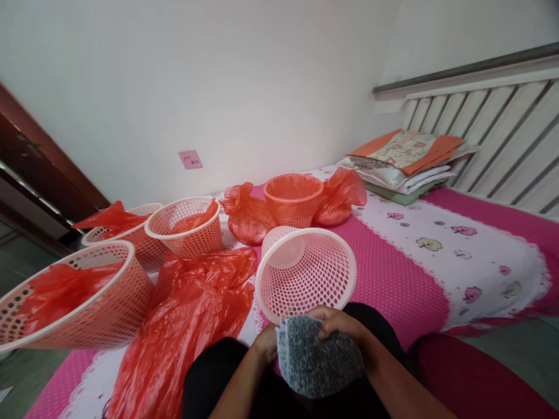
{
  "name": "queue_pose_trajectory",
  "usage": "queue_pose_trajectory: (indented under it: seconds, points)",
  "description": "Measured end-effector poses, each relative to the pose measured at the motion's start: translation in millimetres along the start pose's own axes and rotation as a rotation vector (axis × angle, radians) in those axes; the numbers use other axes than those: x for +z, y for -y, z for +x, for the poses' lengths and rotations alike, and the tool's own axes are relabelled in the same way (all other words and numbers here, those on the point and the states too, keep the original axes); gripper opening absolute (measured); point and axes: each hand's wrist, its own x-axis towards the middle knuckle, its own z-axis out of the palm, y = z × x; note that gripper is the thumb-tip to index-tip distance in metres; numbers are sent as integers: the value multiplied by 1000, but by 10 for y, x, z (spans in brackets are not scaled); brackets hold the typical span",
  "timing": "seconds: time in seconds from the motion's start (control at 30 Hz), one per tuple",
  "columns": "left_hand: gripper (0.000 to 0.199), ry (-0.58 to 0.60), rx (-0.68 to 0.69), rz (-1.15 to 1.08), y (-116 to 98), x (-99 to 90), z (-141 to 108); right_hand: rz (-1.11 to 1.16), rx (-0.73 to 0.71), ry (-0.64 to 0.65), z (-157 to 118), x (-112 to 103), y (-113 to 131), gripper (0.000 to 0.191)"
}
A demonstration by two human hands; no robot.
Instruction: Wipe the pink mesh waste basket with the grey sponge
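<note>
Both hands are at work low in front, and the grip is closed on each side: the left hand (267,342) clasps the pale edge of a grey fuzzy cloth item (321,361), while the right hand (338,325) pinches its upper side, thumb pressed into the pile. It's a thick, speckled, nubbly thing, rounded at the bottom, held above the person's black-clad lap.

Just beyond it, a pale pink plastic basket (305,285) lies tipped, its round mouth towards us, walls pierced all over with small holes, and nothing showing inside. Behind that stands an upright basket (296,222), lined with thin red plastic folded over its rim. Bunched red bags, one on its left (251,220) and one on its right (338,203), bulge at the base; what fills them I can't make out.

Over to the left, three more perforated baskets crowd together, the near one (98,308), the middle one (205,235) and the far one (146,244), each with crinkled red film inside. A loose, glossy red sheet (187,326) sprawls beside them (wonderfully wrinkled, that one) across the pink dotted bedcover (393,273) with its lacy white panels. Folded fabrics (404,160) are stacked at the right.
</note>
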Motion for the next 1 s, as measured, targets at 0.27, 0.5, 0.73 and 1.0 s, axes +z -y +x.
queue_pose_trajectory:
  seconds: [0.27, 0.5, 0.73, 1.0]
  points:
    - [9, -8, 61, 160, -107, -104, -84, -156, 121, 81, 106, 96, -20, 29]
    - [30, -69, 99, 136, -141, -53, -200, -146, 52, 146, 85, 54, -14, 25]
    - [33, -264, 154, 73, -123, -4, -276, -134, 55, 184, 57, -122, -91, 31]
    - [30, -339, 162, -20, -31, 208, -382, -85, -14, 137, 6, -201, -94, 31]
